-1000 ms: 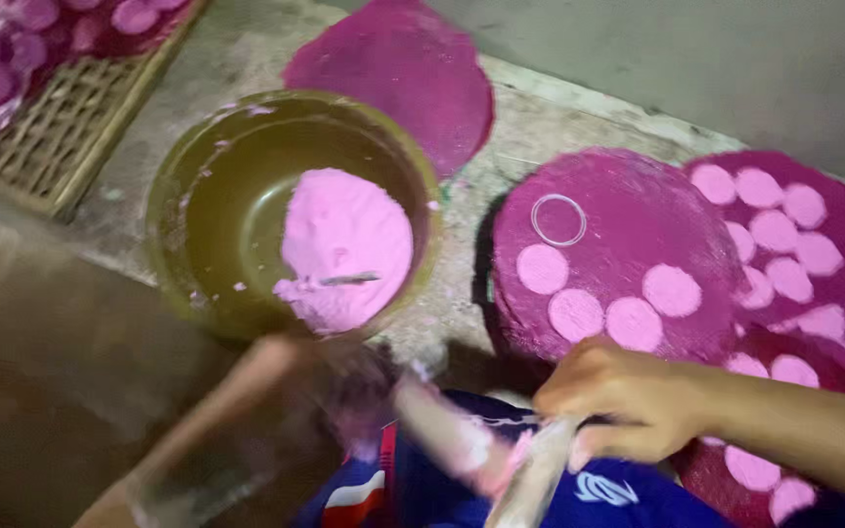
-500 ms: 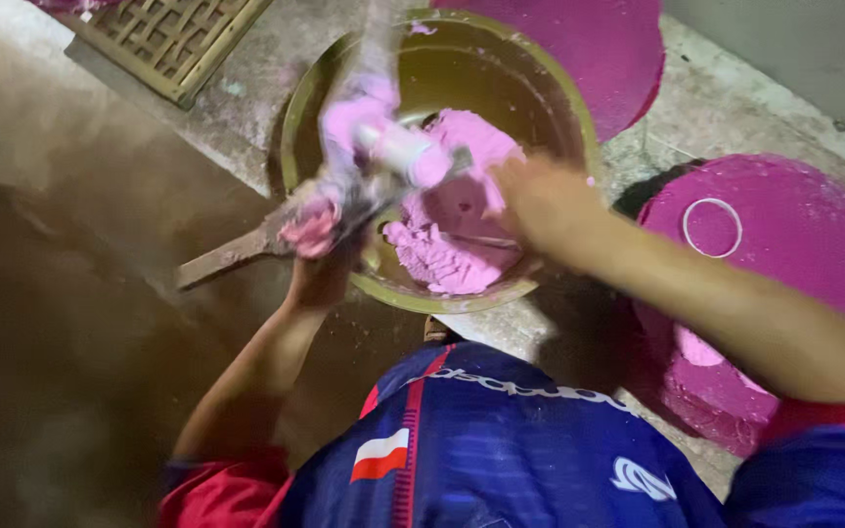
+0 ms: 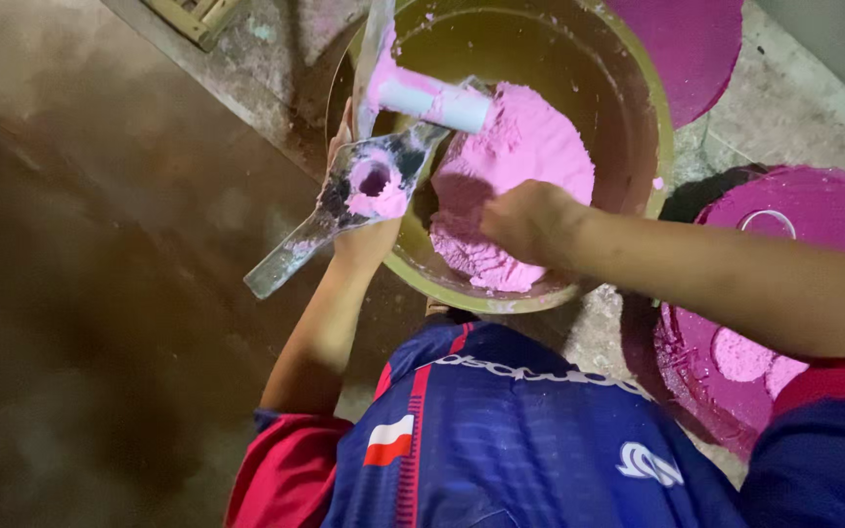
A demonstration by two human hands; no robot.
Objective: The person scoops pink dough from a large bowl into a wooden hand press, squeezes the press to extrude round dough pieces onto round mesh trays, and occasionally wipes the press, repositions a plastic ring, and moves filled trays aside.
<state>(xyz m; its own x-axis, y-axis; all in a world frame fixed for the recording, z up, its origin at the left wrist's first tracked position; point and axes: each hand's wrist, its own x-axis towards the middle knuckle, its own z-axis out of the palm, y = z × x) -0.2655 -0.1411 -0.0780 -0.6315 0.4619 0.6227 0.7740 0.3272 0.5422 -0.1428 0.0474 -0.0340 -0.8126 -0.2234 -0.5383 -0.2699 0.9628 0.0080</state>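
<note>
Left hand (image 3: pixel 362 230) grips a clear plastic press mould (image 3: pixel 369 186) at the near-left rim of the olive bowl (image 3: pixel 652 117), fingers wrapped behind it. The mould's round socket faces up, ringed with pink paste, probably held level over the rim so spill drops back inside. Its flat handle juts down-left over the concrete floor (image 3: pixel 100 293). A white cylindrical plunger (image 3: pixel 437 101), smeared pink, lies across the top of the mould, pointing into the bowl.

Right hand (image 3: pixel 530 223) is inside the bowl, fingers curled down into the heap of pink paste (image 3: pixel 525 156); whether it pinches a lump, I cannot tell.

1 magenta disc (image 3: pixel 804 284) lies right of the bowl, with a thin ring on it. Another magenta disc (image 3: pixel 687 44) lies beyond the far rim. A woven tray corner (image 3: pixel 198 15) shows top left.
</note>
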